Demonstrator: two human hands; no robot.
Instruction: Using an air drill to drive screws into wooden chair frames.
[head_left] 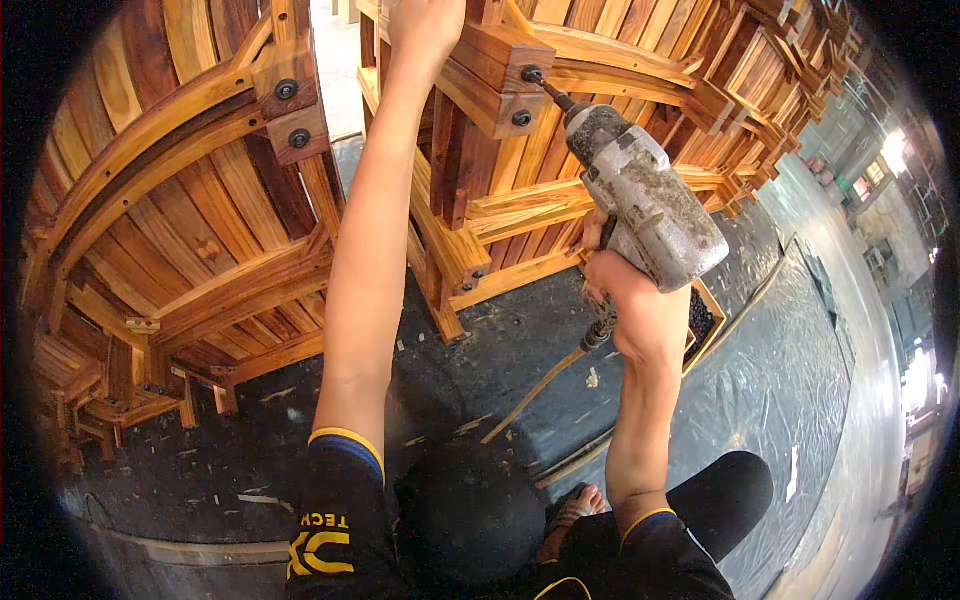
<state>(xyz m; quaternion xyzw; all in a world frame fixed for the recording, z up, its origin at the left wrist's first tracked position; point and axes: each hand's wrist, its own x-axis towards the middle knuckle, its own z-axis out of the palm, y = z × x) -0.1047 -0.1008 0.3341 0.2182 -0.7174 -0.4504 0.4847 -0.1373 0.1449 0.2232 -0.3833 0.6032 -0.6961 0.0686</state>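
My right hand (630, 290) is wrapped round the handle of a worn grey pneumatic impact wrench (655, 205). The tool points up and left, its long bit meeting the upper dark bolt (532, 74) in a wooden corner block (490, 65). A second dark bolt (521, 118) sits just below in the same joint. An air hose (535, 392) runs from the handle to the floor. At the top edge my left hand (428, 25) lies against the wooden furniture frame beside that block; its fingers are cut off by the picture's edge.
On the left stands a similar slatted wooden piece (190, 200) with curved rails and bolts. More such pieces line up at upper right. An open box of small dark parts (705, 325) is on the floor behind my right wrist. Dark sheeting (760, 400) with scraps covers the floor.
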